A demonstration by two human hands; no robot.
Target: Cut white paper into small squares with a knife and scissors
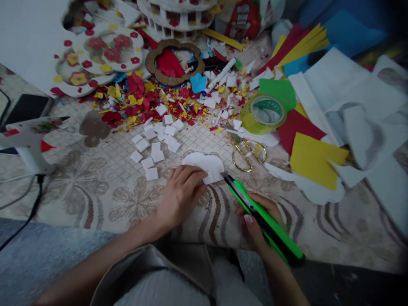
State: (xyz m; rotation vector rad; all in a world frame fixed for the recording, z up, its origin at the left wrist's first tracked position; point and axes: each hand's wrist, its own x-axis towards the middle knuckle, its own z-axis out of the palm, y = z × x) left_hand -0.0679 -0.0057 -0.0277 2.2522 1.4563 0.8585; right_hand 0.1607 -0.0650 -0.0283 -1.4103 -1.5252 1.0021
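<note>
With fingers curled together, my left hand (182, 193) holds a white scalloped piece (208, 163), paper or thin foam, down on the patterned tablecloth. The fingers cover its lower left part, and lines show near its lower edge. My right hand (259, 219) is closed around a green and black utility knife (266, 221). The knife slants up and left, its blade tip at the right edge of the white piece; whether it touches cannot be made out. Several small white squares (156, 148) lie to the upper left of my left hand. Gold-handled scissors (247, 151) rest above the knife.
A glue gun (30, 142) stands at the left with its cord hanging down. Coloured scraps (143, 100) spread across the back, near a cardboard flower ring (174, 78). A tape roll (264, 112) and coloured sheets (318, 159) lie at the right.
</note>
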